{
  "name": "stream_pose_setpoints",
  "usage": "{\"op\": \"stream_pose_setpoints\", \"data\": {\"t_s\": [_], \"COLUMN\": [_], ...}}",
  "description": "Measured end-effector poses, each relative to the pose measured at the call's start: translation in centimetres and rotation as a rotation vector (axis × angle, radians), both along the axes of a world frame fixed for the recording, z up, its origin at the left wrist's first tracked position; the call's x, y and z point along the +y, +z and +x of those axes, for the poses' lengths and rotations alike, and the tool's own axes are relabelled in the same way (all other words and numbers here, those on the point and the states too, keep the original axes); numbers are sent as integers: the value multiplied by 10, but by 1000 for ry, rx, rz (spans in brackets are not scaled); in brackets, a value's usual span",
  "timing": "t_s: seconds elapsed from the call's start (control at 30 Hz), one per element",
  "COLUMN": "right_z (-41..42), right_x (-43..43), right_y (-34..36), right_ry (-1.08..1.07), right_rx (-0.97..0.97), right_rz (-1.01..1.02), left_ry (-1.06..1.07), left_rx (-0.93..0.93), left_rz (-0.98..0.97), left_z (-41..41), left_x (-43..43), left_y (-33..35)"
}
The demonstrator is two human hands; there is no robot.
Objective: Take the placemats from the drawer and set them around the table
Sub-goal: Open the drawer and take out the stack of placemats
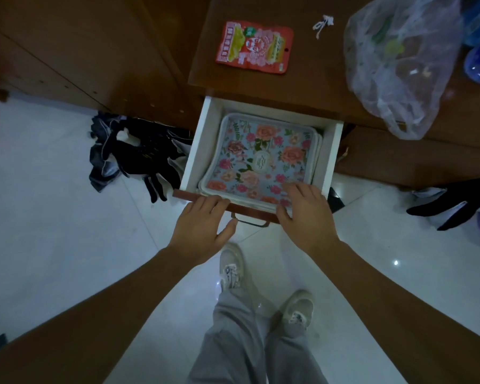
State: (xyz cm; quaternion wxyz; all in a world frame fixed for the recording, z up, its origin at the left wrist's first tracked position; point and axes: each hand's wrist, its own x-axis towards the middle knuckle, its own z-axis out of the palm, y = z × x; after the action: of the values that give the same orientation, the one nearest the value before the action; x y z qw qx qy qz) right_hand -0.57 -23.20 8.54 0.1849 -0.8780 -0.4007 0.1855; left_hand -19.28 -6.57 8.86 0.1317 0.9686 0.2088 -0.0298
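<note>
- Placemats [263, 159]: a rose-printed stack on pale blue, lying flat inside the drawer and filling most of it. White edges of lower mats are showing under the top one.
- Drawer [197, 151]: white walls and a brown front, standing pulled out from under the desk top. A metal handle [251, 221] is hanging on its front.
- Left hand [203, 228]: resting on the top edge of the drawer front, with fingers lying loosely over it and the thumb spreading toward the handle. It is gripping nothing.
- Right hand [306, 214]: reaching into the drawer, with fairly straight fingers touching the near right corner of the top mat and the thumb lying by the drawer front. I cannot tell whether the thumb is slipping under the mat.
- Desk top [316, 79]: brown wood, carrying a red snack packet [254, 47], a scrap of white string [323, 24] and a crumpled clear plastic bag [399, 65].
- Floor [53, 189]: glossy white tiles, with dark clothes [139, 156] lying heaped just left of the drawer.
- Person: wearing grey trousers [233, 342] and pale sneakers [230, 270], standing before the drawer.
</note>
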Motion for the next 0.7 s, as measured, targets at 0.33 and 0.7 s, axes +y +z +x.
{"op": "stream_pose_setpoints", "data": {"t_s": [0.33,0.7], "right_z": [-6,-15], "right_x": [59,150], "right_y": [-27,-43], "right_ry": [117,371], "right_rx": [115,258], "right_rz": [-64,-145], "left_ry": [54,298], "left_rx": [24,-65], "left_rz": [25,-144], "left_z": [-7,-54], "left_x": [71,83], "left_y": [-27,-34]}}
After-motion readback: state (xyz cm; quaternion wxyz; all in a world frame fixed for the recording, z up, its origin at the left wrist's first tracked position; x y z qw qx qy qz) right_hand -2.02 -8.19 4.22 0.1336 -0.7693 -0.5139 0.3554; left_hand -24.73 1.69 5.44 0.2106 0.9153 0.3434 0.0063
